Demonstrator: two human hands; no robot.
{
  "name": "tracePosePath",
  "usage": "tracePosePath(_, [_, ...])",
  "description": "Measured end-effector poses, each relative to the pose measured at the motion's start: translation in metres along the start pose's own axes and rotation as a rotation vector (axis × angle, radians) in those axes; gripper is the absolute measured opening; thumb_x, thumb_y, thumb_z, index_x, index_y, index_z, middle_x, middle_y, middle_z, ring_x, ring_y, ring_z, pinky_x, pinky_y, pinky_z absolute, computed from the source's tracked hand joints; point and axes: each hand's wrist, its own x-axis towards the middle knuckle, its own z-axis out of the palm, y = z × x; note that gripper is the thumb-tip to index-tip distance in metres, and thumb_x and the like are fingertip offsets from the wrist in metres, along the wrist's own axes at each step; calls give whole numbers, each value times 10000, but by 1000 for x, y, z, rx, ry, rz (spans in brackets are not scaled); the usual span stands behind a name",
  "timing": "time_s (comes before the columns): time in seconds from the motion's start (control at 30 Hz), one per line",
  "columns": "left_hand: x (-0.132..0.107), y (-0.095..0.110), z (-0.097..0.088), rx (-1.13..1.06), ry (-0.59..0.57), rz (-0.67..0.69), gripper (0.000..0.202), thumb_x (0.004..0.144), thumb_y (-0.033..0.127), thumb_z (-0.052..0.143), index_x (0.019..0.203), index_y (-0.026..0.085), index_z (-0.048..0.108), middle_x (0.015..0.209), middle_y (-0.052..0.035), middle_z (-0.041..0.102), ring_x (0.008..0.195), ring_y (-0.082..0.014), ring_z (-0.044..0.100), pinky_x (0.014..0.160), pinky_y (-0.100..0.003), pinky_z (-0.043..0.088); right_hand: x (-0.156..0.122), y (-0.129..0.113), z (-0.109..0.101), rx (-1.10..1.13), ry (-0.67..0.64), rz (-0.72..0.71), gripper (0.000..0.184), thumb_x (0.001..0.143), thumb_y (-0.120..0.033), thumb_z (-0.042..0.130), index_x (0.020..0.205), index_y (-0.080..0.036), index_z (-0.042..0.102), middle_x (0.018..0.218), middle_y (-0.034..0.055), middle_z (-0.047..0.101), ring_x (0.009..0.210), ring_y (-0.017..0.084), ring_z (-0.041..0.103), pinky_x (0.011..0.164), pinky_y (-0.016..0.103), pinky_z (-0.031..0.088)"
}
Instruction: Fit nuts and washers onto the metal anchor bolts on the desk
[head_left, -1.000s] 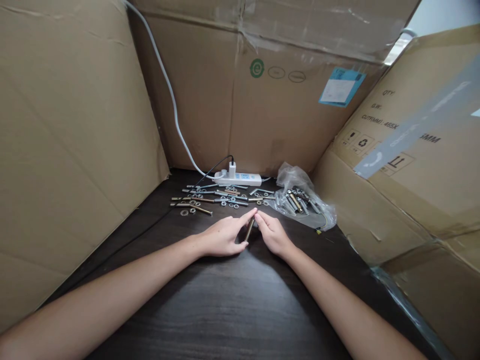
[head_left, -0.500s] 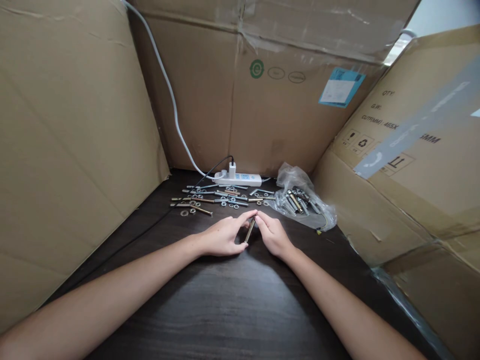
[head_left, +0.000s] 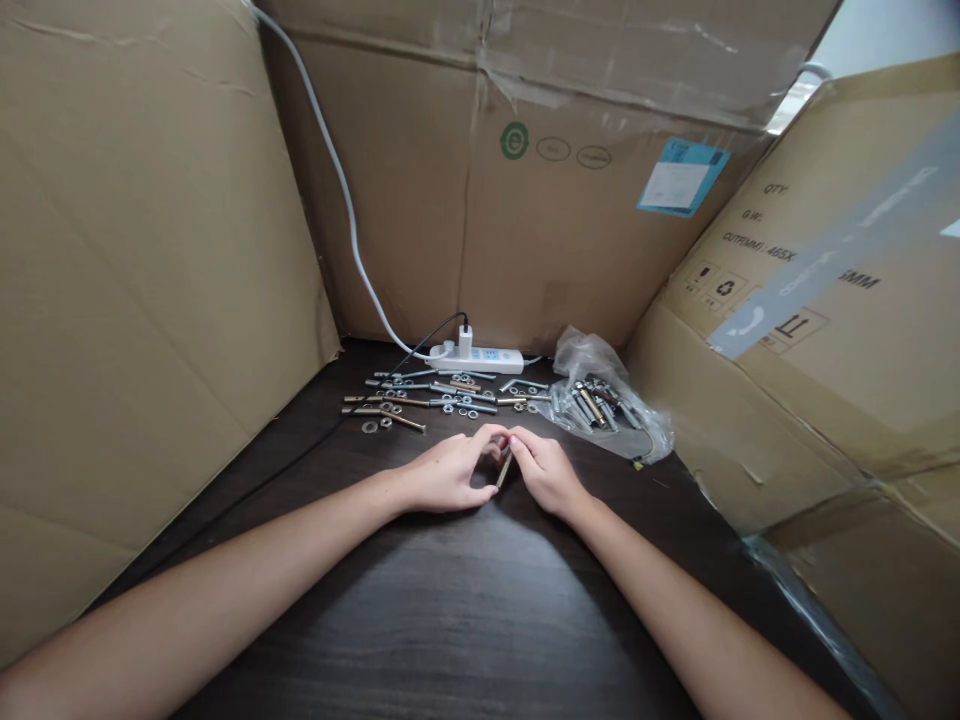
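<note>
My left hand (head_left: pixel 448 472) and my right hand (head_left: pixel 545 470) meet over the dark wooden table (head_left: pixel 450 610), fingertips touching. Between them stands a tilted brass-coloured bolt (head_left: pixel 503 469), pinched by the fingers of both hands. Its upper end is hidden behind the fingertips. Just beyond the hands lies a spread of loose bolts, nuts and washers (head_left: pixel 439 398).
A clear plastic bag of bolts (head_left: pixel 600 400) lies at the right. A white power strip (head_left: pixel 480 356) with a plugged charger and a white cable (head_left: pixel 337 190) sits at the back. Cardboard boxes (head_left: pixel 135 280) wall in the table on the left, the back and the right (head_left: pixel 817 300).
The fingers of both hands have closed further round the bolt's top. The bolt shows shorter and stands steeper than before. Arms hold their place.
</note>
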Motion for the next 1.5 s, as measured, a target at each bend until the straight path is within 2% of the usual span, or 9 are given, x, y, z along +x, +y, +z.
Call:
tracePosePath(0.17, [0, 1, -1, 10, -7, -23, 633, 757, 218, 584, 1318, 243, 291, 1040, -34, 621, 915, -201, 604, 836, -333, 460, 1, 3, 0, 214, 8, 24, 386, 948, -369, 305, 826, -186, 623, 762, 30, 636, 666, 160, 536, 644, 268, 397])
tracePosePath(0.4, [-1, 0, 2, 110, 15, -28, 616, 763, 251, 588, 1315, 238, 315, 984, -35, 617, 851, -209, 609, 767, -322, 468, 4, -3, 0, 484, -65, 106, 245, 862, -359, 441, 856, -178, 606, 740, 17, 607, 620, 143, 483, 597, 263, 380])
tracePosePath(0.7, [0, 6, 0, 226, 12, -26, 678, 752, 269, 611, 1348, 231, 291, 885, -14, 609, 760, -199, 597, 685, -296, 449, 6, -9, -1, 578, -123, 125, 231, 830, -335, 461, 894, -174, 613, 743, 13, 618, 592, 128, 463, 554, 249, 349])
tracePosePath(0.87, [0, 8, -1, 301, 3, -46, 711, 740, 288, 602, 1368, 227, 276, 878, -20, 617, 790, -215, 609, 703, -303, 452, 7, -11, -3, 582, -80, 205, 230, 776, -367, 518, 789, -169, 633, 555, -27, 472, 517, 109, 368, 497, 238, 301])
tracePosePath(1.07, [0, 6, 3, 252, 62, -56, 607, 767, 238, 544, 1319, 226, 291, 910, -28, 608, 769, -200, 610, 691, -289, 454, 7, -16, -2, 708, -64, 327, 300, 743, -451, 552, 824, -167, 605, 534, -64, 323, 483, 85, 256, 457, 221, 184])
tracePosePath(1.23, [-1, -2, 6, 96, 172, -125, 432, 819, 212, 465, 1228, 204, 323, 852, -11, 574, 710, -159, 571, 660, -261, 435, 6, -19, 4, 813, 52, 266, 343, 768, -475, 553, 907, -163, 576, 548, -83, 230, 456, 71, 196, 440, 223, 123])
tracePosePath(1.37, [1, -1, 6, 12, 111, -151, 129, 895, 253, 384, 984, 197, 459, 777, 9, 558, 676, -142, 532, 654, -255, 413, 1, -26, 7, 764, 140, 171, 324, 838, -460, 497, 969, -172, 566, 572, -71, 254, 462, 81, 232, 440, 234, 173])
tracePosePath(1.43, [2, 1, 7, -24, 84, -125, 153, 925, 289, 356, 900, 188, 468, 790, 2, 553, 705, -141, 531, 672, -253, 413, -2, -31, 8, 692, 147, 129, 326, 867, -453, 465, 999, -174, 572, 579, -59, 290, 482, 92, 265, 457, 242, 211])
tracePosePath(1.5, [2, 2, 8, -69, 76, -105, 182, 943, 305, 338, 912, 182, 469, 829, -6, 562, 732, -139, 534, 688, -249, 415, -5, -35, 8, 618, 135, 94, 333, 881, -444, 452, 1024, -174, 585, 594, -45, 331, 510, 102, 300, 481, 248, 246])
